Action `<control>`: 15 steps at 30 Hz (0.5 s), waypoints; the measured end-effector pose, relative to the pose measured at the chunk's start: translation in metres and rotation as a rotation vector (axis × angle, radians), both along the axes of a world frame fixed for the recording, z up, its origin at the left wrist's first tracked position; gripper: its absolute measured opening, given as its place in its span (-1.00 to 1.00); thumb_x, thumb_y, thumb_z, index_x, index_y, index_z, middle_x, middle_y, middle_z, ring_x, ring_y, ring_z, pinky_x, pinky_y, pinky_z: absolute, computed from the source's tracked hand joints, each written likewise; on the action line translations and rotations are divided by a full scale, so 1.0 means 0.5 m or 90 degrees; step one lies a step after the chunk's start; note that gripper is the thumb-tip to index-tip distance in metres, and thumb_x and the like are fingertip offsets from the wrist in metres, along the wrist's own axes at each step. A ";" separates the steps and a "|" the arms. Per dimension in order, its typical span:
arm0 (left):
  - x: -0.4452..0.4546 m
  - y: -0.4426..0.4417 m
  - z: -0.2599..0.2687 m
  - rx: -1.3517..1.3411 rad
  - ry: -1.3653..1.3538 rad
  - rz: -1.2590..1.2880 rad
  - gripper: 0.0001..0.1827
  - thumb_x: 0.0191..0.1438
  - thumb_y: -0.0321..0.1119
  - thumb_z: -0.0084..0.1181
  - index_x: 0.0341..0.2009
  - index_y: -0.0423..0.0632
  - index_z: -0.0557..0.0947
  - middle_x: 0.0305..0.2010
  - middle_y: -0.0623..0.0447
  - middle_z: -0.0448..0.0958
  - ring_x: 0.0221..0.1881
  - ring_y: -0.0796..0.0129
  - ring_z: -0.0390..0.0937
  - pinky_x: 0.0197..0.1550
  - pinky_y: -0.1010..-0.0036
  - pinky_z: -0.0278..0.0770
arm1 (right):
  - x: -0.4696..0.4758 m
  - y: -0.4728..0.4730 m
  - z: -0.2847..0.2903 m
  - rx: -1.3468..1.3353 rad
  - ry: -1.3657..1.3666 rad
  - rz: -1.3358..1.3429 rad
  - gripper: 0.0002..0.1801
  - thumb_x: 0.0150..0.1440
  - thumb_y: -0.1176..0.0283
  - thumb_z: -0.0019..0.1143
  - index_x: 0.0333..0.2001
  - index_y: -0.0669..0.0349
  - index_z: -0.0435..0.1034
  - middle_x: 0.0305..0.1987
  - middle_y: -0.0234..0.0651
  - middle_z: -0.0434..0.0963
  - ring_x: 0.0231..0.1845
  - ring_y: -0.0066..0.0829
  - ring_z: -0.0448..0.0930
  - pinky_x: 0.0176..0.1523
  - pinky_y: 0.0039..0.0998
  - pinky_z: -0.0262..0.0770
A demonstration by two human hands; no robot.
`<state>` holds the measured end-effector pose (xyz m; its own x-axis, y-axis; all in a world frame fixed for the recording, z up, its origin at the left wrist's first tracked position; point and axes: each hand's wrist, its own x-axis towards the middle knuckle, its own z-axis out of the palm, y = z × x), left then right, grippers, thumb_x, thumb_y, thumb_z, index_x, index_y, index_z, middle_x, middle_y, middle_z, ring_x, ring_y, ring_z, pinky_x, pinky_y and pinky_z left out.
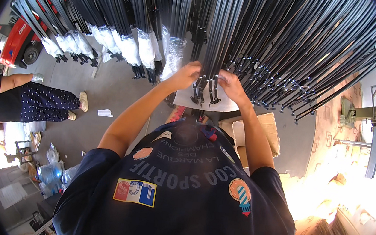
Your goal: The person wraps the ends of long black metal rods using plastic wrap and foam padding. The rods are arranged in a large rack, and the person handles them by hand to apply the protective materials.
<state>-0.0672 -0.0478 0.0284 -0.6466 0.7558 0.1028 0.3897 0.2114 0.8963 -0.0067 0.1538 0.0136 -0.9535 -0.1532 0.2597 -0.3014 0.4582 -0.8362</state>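
A bundle of long black rods or cables [216, 44] hangs down in front of me, its small black end fittings [204, 89] pointing towards my body. A white sheet [190, 98] lies behind those ends and spreads out to both sides. My left hand [189, 74] is at the bundle's left side, fingers curled in at the sheet's upper edge. On the opposite side my right hand [232, 86] has its thumb and fingers bent together at the sheet's right edge, close to the rods. The fingertips of both hands are partly hidden.
More black bundles hang left, several with white-wrapped ends [145, 51]; bare-ended ones [275, 82] crowd the right. An open cardboard box [257, 134] stands by my right arm. At left are a person [37, 100] wearing a glove and a red forklift [21, 42]. A paper scrap [105, 112] lies on the floor.
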 end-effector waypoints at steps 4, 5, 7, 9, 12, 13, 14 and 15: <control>0.008 -0.001 0.027 -0.007 -0.047 -0.001 -0.55 -0.14 -0.69 -0.16 -0.07 -0.15 0.42 -0.06 -0.02 0.35 0.00 0.29 0.30 -0.01 0.50 0.28 | -0.004 -0.010 0.004 -0.071 -0.038 0.024 -0.88 -0.11 0.67 -0.13 -0.40 0.36 0.28 -0.53 -0.11 0.38 -0.40 -0.39 0.49 -0.29 -0.41 0.36; 0.008 -0.004 0.030 -0.015 -0.069 -0.002 -0.55 -0.14 -0.67 -0.14 -0.07 -0.15 0.43 -0.07 0.01 0.36 -0.02 0.34 0.31 -0.02 0.51 0.28 | -0.002 -0.010 0.010 -0.073 -0.047 0.024 -0.87 -0.10 0.68 -0.12 -0.39 0.36 0.28 -0.52 -0.14 0.39 -0.39 -0.45 0.48 -0.28 -0.43 0.36; 0.009 -0.007 0.031 -0.018 -0.149 -0.003 -0.57 -0.13 -0.62 -0.09 -0.07 -0.15 0.43 -0.09 0.04 0.38 -0.05 0.41 0.31 -0.04 0.53 0.28 | 0.004 -0.012 0.018 -0.129 -0.074 0.030 -0.86 -0.09 0.69 -0.12 -0.37 0.35 0.28 -0.49 -0.22 0.42 -0.38 -0.52 0.47 -0.27 -0.48 0.37; 0.006 -0.008 0.034 -0.009 -0.266 0.000 -0.60 -0.10 -0.56 -0.05 -0.07 -0.15 0.43 -0.12 0.08 0.40 -0.07 0.49 0.30 -0.07 0.54 0.29 | 0.004 -0.015 0.020 -0.238 -0.107 0.046 -0.84 -0.08 0.70 -0.11 -0.34 0.35 0.28 -0.46 -0.30 0.44 -0.38 -0.57 0.45 -0.26 -0.54 0.37; -0.022 0.009 0.010 0.107 -0.237 -0.024 -0.67 -0.02 -0.44 -0.02 -0.09 -0.12 0.45 -0.18 0.11 0.45 -0.14 0.52 0.34 -0.12 0.56 0.32 | -0.003 -0.010 0.019 -0.233 -0.125 0.039 -0.83 -0.07 0.71 -0.09 -0.33 0.32 0.27 -0.43 -0.38 0.41 -0.38 -0.60 0.43 -0.27 -0.61 0.37; -0.022 0.014 0.013 0.114 -0.280 0.009 -0.69 0.00 -0.41 -0.01 -0.10 -0.12 0.45 -0.21 0.13 0.46 -0.17 0.52 0.36 -0.14 0.57 0.33 | -0.008 -0.008 0.025 -0.226 -0.130 0.029 -0.83 -0.07 0.71 -0.09 -0.33 0.32 0.27 -0.43 -0.38 0.40 -0.38 -0.60 0.43 -0.28 -0.62 0.37; -0.008 0.015 0.013 0.121 -0.322 0.041 -0.70 0.01 -0.38 -0.01 -0.11 -0.12 0.45 -0.23 0.14 0.47 -0.20 0.52 0.37 -0.15 0.57 0.33 | 0.005 -0.011 0.024 -0.182 -0.141 0.011 -0.83 -0.08 0.70 -0.08 -0.34 0.31 0.28 -0.43 -0.39 0.40 -0.38 -0.59 0.43 -0.29 -0.60 0.38; -0.014 0.027 0.036 0.134 -0.347 0.068 -0.70 0.03 -0.35 0.00 -0.11 -0.12 0.46 -0.26 0.15 0.48 -0.23 0.52 0.39 -0.16 0.57 0.34 | 0.005 -0.005 0.024 -0.134 -0.134 -0.009 -0.83 -0.09 0.69 -0.06 -0.35 0.30 0.28 -0.42 -0.39 0.39 -0.39 -0.58 0.43 -0.29 -0.59 0.38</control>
